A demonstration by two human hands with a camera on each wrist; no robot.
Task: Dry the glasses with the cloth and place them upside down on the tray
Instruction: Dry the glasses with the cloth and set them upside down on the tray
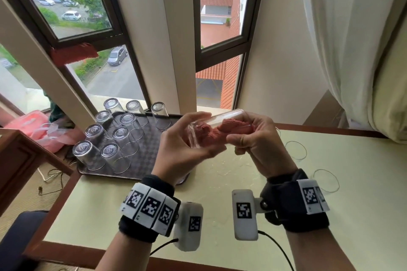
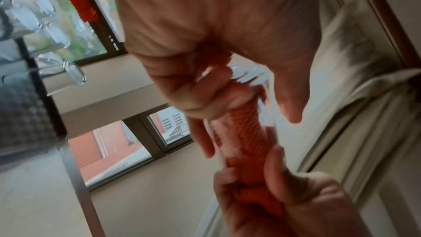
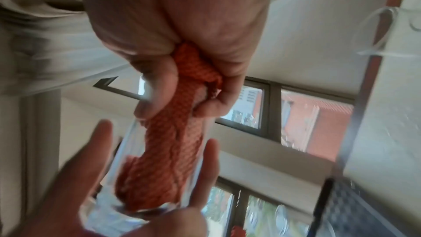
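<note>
Above the counter (image 1: 220, 215) both hands were busy — the left hand (image 1: 182, 149) cupped the base of a clear glass (image 1: 217, 120) held on its side, while the right hand (image 1: 255, 138) gripped the pink cloth (image 1: 211, 133) stuffed into its mouth. Farther off, at the counter's far left corner, the dark tray (image 1: 145, 156) carried nine upturned glasses (image 1: 120, 133).

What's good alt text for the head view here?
Two hands hold a clear glass sideways above a pale table: the left hand grips it while the right hand pushes a pink cloth inside. Nine glasses stand upside down on a dark tray by the window.
</note>
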